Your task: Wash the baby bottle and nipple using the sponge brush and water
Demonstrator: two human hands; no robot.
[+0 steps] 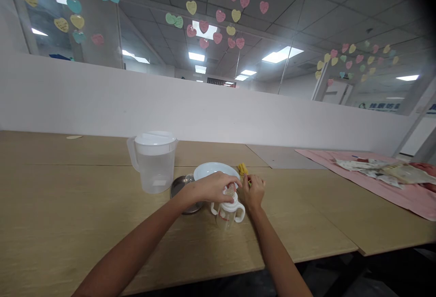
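A clear baby bottle point(225, 220) with two white side handles and a white collar stands upright on the table. My left hand point(218, 187) reaches over it, with fingers closed around the collar and the translucent nipple point(230, 190). Just right of the bottle, my right hand point(254, 191) is curled shut. A bit of yellow-green shows at its fingertips, but what it holds is mostly hidden. Behind that hand lies a knobbly yellow object point(242, 169). A white bowl point(211, 166) sits behind my left hand, and a round metal dish point(177, 187) is partly covered by my left wrist.
A lidded plastic pitcher point(156, 170) of clear liquid stands at the left. On the right, a pink cloth point(391, 197) carries packets and papers. A low white wall point(204, 115) with glass above borders the table's far edge. The table's front edge runs close below the bottle.
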